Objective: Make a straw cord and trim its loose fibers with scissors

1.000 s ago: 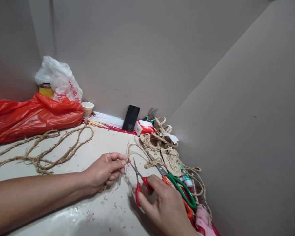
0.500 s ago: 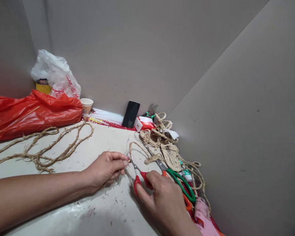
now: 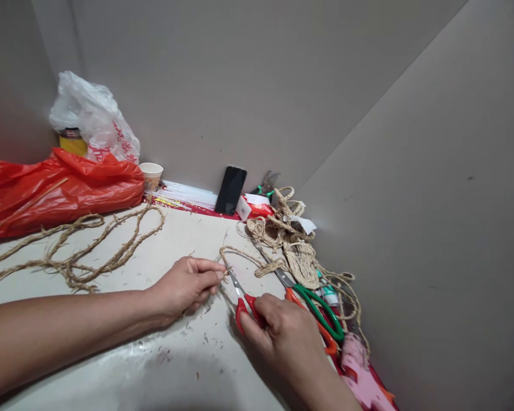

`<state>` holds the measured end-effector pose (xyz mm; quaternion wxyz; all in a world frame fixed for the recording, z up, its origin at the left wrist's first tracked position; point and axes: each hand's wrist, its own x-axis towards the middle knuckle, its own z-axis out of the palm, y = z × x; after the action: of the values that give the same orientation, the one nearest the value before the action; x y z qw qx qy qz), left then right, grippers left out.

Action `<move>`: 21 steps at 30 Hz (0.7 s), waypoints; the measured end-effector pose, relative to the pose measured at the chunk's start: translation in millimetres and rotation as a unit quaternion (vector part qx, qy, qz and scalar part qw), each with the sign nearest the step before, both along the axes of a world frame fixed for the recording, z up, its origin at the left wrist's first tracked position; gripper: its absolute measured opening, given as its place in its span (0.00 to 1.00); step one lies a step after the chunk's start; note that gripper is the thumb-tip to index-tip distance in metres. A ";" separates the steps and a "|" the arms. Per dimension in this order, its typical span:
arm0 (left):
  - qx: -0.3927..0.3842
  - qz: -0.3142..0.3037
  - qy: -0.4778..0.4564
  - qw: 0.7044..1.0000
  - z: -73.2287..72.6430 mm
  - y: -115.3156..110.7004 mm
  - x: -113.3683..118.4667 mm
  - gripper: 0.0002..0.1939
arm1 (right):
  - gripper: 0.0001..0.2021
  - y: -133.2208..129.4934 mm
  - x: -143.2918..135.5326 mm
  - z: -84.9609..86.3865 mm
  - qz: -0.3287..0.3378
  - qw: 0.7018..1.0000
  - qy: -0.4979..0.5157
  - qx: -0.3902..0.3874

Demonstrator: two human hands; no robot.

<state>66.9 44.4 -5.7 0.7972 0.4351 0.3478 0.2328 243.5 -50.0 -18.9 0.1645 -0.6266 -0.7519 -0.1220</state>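
My left hand (image 3: 192, 285) pinches the thin braided straw rope (image 3: 240, 251) near its end, at the middle of the table. In my right hand (image 3: 285, 331) are the red-handled scissors (image 3: 241, 294), fingers through the loops. Their blade tips point up and left and meet the rope beside my left fingertips. From there the rope arcs to the right toward a small wound piece (image 3: 269, 268). Coils of braided straw (image 3: 300, 264) lie beyond it. Green-handled scissors (image 3: 321, 311) rest to the right of my right hand.
A loose, rougher rope (image 3: 120, 257) lies at the left, before a red plastic bag (image 3: 64, 191). Along the back are a paper cup (image 3: 151, 176), a leaning phone (image 3: 231, 190) and pruning shears (image 3: 266, 185). A pink object (image 3: 360, 371) sits at the right edge. Grey walls surround the table.
The view has shifted slightly. Both hands remain close together, and the scissors' blades look closer together at the rope near my left fingertips.
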 end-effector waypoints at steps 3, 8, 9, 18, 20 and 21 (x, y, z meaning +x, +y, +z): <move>-0.007 -0.011 -0.020 1.000 0.5 1.4 -0.7 0.13 | 0.17 0.5 1.8 -0.3 0.006 1.000 0.006 -0.008; -0.012 -0.016 -0.077 0.997 -0.2 8.2 -2.2 0.14 | 0.17 2.9 6.8 2.4 -0.018 0.994 0.108 -0.012; -0.005 -0.012 -0.081 0.997 -0.8 9.7 -2.2 0.14 | 0.16 3.4 7.5 3.4 -0.023 0.992 0.126 -0.012; 0.006 -0.033 -0.112 0.993 -1.5 13.3 -1.5 0.14 | 0.11 3.6 5.7 3.5 -0.022 0.998 0.051 -0.039; -0.010 -0.043 -0.118 0.992 -0.5 12.8 -1.4 0.13 | 0.10 4.0 5.3 1.7 -0.020 0.999 0.032 -0.037; -0.017 -0.048 -0.119 0.992 -0.3 12.4 -1.4 0.12 | 0.10 4.3 4.9 0.9 -0.018 0.999 0.026 -0.039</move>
<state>65.6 56.8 -6.0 0.8503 0.4071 0.2331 0.2387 248.4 -45.7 -18.0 0.1570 -0.6493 -0.7399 -0.0792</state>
